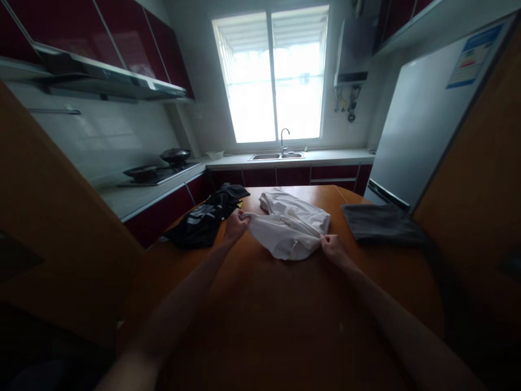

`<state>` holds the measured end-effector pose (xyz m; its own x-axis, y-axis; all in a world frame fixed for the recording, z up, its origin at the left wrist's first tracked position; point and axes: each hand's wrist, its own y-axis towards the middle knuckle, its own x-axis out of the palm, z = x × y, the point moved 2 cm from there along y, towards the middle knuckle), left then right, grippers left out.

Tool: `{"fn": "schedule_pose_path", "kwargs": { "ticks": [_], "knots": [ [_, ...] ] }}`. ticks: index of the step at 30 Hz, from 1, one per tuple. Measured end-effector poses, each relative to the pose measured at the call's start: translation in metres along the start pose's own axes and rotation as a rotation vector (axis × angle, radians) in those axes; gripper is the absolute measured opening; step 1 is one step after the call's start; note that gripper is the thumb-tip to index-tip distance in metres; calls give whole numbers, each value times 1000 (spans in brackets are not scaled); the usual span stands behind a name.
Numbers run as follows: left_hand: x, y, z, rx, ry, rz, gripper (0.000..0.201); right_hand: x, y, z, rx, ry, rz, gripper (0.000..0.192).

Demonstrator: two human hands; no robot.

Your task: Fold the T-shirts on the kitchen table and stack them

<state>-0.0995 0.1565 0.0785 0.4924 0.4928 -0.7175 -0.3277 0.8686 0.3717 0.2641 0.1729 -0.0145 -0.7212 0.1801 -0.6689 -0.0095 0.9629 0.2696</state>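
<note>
Both hands are on a white shirt (291, 225) that lies crumpled in the middle of the orange surface (285, 315). The left hand (236, 224) has its grip pressed together on the left edge of the cloth and lifts it a little. The right hand (332, 248) pinches the near right edge of the same shirt, low by the surface. To the left of it lies a black garment (205, 220), partly over the edge. On the right lies a grey cloth (380, 222), flat, well apart from the shirt.
</note>
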Motion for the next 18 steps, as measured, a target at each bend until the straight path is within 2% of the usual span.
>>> {"fn": "schedule_pose_path", "kwargs": {
  "ticks": [2, 4, 6, 8, 10, 12, 15, 18],
  "knots": [
    [-17, -10, -19, -13, -18, -6, 22, 3, -6, -11, -102, -47, 33, 41],
    [-23, -27, -36, -33, -4, -100, 30, 7, -9, -21, -236, -93, 50, 41],
    [-21, -44, -50, -53, -6, -260, 35, 15, -8, -26, -311, -110, 7, 44],
    [-14, -56, -59, -56, -25, -350, 32, 24, -3, -25, -301, -120, -81, 49],
    [-6, -61, -65, -35, -16, -315, 28, 32, 4, -19, -258, -122, -135, 52],
    [1, -60, -68, -26, 34, -244, 28, 35, 10, -13, -218, -91, -108, 55],
    [2, -53, -72, -35, 92, -178, 21, 27, 18, -4, -162, -4, 52, 60],
    [-15, -46, -79, -81, 123, -69, 16, 10, 19, 5, -90, 10, 248, 58]
  ]
}}
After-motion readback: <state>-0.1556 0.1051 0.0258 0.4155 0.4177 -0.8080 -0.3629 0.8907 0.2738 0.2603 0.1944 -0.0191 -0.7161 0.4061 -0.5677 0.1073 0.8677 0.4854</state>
